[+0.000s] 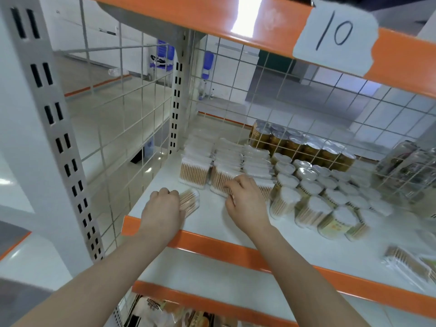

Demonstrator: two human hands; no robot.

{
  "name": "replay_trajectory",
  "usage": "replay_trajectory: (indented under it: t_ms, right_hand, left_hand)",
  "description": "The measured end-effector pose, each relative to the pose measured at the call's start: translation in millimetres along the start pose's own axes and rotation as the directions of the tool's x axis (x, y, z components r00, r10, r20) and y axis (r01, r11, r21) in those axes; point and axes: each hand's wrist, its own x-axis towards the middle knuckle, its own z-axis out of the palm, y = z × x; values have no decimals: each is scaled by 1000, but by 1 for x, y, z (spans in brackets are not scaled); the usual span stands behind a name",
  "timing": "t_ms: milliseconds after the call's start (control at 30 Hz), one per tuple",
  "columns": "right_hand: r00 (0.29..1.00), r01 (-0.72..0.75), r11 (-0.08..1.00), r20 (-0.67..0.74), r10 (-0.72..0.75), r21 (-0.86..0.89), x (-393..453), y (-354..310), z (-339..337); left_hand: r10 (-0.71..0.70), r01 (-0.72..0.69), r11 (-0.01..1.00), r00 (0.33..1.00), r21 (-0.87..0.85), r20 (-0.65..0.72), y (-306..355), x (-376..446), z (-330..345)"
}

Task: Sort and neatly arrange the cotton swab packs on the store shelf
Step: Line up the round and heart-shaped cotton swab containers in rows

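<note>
Two bare hands reach onto a white store shelf [236, 230] with an orange front edge. The left hand [162, 208] has its fingers curled around a single clear pack of wooden cotton swabs [190, 201], which lies on its side near the shelf's front left corner. The right hand [245, 199] rests, fingers bent, against the front of the middle row of rectangular swab packs [221, 179]; whether it grips a pack or only presses on it cannot be made out.

Behind the hands, three rows of rectangular packs stand upright, running back toward the wire mesh back panel [236, 95]. Just to their right sits a cluster of rounder swab tubs [313, 185] with white tops, less evenly lined up. A few loose packs [405, 263] lie blurred at the far right front of the shelf. Beyond the mesh stand gold-coloured cans [297, 143]. A paper label [335, 36] reading "10" hangs from the shelf above.

The step in hand appears to be adding the loose pack to the rectangular rows while the other hand steadies them. The next move likely calls for turning the pack upright and setting it flush at the front of a row, without toppling its neighbours.
</note>
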Motion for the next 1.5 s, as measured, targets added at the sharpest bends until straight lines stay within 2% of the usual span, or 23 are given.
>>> replay_trajectory:
  t_ms: [133, 267, 433, 567, 833, 1033, 1367, 1500]
  right_hand:
    - [1000, -25, 1000, 14, 25, -16, -9, 4, -4]
    - [999, -44, 999, 27, 44, 0, -17, 11, -8]
    - [995, -102, 995, 17, 101, 21, -29, 21, -16]
    - [987, -155, 988, 39, 154, 16, -44, 31, -26]
    - [950, -270, 963, 159, 270, -20, -79, 59, -53]
    - [923, -258, 966, 294, 249, -8, -96, 65, -77]
    - [950, -250, 966, 209, 231, 68, -117, 74, -93]
    - [941, -283, 955, 218, 259, 89, -123, 82, -98]
  left_hand:
    - [37, -37, 999, 999, -25, 8, 8, -6, 2]
    - [97, -98, 995, 995, 33, 12, 17, -10, 4]
    - [140, -137, 989, 988, -57, 69, 33, -14, 6]
    - [156, -150, 982, 987, -118, 41, 50, -16, 6]
    - [198, -206, 952, 978, -227, -60, 90, -23, 6]
    - [228, -244, 925, 970, -290, -88, 116, -28, 3]
    - [239, -247, 906, 969, -345, -66, 153, -48, 7]
    - [252, -250, 892, 967, -377, -46, 163, -53, 9]
